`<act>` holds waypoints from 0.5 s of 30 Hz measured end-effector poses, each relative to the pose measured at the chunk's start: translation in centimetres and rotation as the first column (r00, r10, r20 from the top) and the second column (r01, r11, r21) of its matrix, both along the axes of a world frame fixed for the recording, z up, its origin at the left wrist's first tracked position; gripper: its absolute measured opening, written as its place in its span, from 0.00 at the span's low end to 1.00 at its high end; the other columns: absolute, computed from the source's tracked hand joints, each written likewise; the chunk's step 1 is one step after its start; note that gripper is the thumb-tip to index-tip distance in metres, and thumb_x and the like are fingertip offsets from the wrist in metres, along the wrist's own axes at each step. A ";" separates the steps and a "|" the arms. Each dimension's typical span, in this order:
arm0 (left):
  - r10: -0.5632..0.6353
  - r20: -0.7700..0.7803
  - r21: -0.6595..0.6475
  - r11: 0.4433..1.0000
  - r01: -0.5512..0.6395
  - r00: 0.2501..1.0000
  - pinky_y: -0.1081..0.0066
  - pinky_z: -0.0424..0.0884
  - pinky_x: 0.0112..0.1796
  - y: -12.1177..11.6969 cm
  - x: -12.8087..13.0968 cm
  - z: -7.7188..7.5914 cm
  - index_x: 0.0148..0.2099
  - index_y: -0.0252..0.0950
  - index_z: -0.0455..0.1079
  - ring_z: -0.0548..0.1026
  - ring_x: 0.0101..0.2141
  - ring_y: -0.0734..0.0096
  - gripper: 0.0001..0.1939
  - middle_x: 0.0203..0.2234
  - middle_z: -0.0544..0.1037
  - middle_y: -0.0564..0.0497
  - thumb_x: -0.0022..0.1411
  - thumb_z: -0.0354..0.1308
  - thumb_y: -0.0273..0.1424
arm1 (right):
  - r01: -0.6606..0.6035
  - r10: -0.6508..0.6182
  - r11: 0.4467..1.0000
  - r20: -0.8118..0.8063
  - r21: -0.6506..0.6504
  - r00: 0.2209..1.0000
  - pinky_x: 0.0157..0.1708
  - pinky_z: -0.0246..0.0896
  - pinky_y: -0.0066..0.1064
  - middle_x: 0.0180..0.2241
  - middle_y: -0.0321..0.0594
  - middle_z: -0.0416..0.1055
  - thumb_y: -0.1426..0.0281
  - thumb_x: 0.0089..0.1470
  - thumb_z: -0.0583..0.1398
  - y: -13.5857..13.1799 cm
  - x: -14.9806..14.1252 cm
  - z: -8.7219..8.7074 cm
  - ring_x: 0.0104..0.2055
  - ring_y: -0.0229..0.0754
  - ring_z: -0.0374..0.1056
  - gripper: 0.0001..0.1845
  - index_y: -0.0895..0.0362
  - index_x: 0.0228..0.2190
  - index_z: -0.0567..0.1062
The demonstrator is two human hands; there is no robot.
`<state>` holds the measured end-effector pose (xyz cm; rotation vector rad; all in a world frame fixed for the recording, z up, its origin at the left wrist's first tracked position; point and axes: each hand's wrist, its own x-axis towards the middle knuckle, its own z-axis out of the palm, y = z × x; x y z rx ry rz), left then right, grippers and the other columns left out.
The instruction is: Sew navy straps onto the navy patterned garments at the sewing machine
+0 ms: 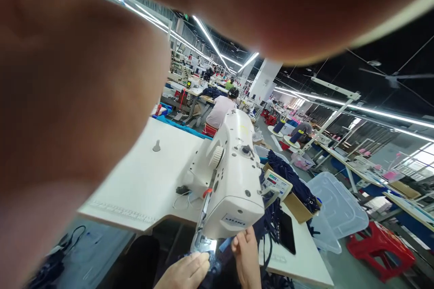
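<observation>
A white industrial sewing machine (pixel 233 180) stands on a white table (pixel 145 180). At its lit needle area, my left hand (pixel 185 272) rests with fingers closed on dark blue fabric (pixel 217 265). My right hand (pixel 247 259) is just right of the needle, fingers pinched on the same fabric. Very large blurred fingers (pixel 68 99) sit right against the lens and cover the top and left of the view; I cannot tell whose they are.
A control panel (pixel 278 184), a cardboard box (pixel 298 207) with dark fabric, and a black phone (pixel 287 232) lie right of the machine. Beyond are a clear plastic bin (pixel 335 207) and a red stool (pixel 383 244). A seated person in white (pixel 220 110) works ahead among rows of tables.
</observation>
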<state>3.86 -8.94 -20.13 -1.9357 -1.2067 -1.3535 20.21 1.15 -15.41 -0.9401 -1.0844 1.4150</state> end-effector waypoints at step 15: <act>-0.024 -0.291 -0.225 0.973 -0.044 0.956 0.75 0.70 0.51 -3.7 -4.0 3.9 0.54 0.35 0.68 0.74 0.48 0.74 0.16 0.47 0.77 0.51 0.69 0.46 0.25 | -0.047 0.047 0.999 0.014 -0.006 0.999 0.18 0.56 0.21 0.26 0.28 0.66 0.57 0.43 0.67 -2.6 -4.8 0.3 0.19 0.29 0.59 0.26 0.54 0.39 0.63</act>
